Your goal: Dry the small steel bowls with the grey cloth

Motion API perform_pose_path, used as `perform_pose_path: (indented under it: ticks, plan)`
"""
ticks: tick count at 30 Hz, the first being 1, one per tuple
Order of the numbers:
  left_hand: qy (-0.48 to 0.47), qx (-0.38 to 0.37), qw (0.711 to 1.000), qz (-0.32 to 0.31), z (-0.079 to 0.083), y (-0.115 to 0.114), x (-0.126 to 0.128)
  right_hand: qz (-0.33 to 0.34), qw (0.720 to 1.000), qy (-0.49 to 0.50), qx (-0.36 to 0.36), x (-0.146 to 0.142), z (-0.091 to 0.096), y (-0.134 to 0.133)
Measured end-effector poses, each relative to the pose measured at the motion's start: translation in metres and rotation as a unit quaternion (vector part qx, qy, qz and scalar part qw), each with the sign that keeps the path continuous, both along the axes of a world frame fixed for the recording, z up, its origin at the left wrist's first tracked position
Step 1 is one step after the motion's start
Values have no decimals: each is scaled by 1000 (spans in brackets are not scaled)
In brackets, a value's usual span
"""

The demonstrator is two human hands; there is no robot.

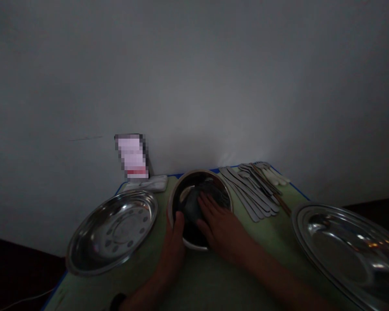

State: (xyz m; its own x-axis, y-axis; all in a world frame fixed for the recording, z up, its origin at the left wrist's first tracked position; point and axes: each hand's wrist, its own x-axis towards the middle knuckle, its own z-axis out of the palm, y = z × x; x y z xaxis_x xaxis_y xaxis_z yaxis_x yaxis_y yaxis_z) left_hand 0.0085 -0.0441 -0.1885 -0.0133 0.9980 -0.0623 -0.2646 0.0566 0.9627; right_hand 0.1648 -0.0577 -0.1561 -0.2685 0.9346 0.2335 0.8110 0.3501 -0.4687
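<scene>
A steel bowl stands in the middle of the green table. My left hand grips its near rim, thumb hooked over the edge and inside. My right hand reaches into the bowl, fingers pressing a dark grey cloth against the inner surface. The fingers of the right hand lie fairly flat on the cloth. The scene is dim.
A round steel plate lies to the left and a larger steel tray to the right. A row of spoons and flat utensils lies at the back right. A phone leans on the wall behind a white object.
</scene>
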Motion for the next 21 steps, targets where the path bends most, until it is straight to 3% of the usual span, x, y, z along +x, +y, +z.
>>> perform_pose_path:
  ticks: [3,6,12,16,21]
  plan:
    - [48,-13,998,32,11,-2,4,-39,994,97,-34,-13,0,7]
    - [39,-40,998,9,15,-1,7,-33,974,207,-82,-26,6,13]
    - [-167,-134,972,-98,34,-2,14,89,930,332,-130,-27,20,8]
    - [-213,-151,962,-81,44,-6,18,163,918,337,-128,-11,23,1]
    - [-96,-94,990,-48,32,-4,9,248,937,222,-106,4,31,-8]
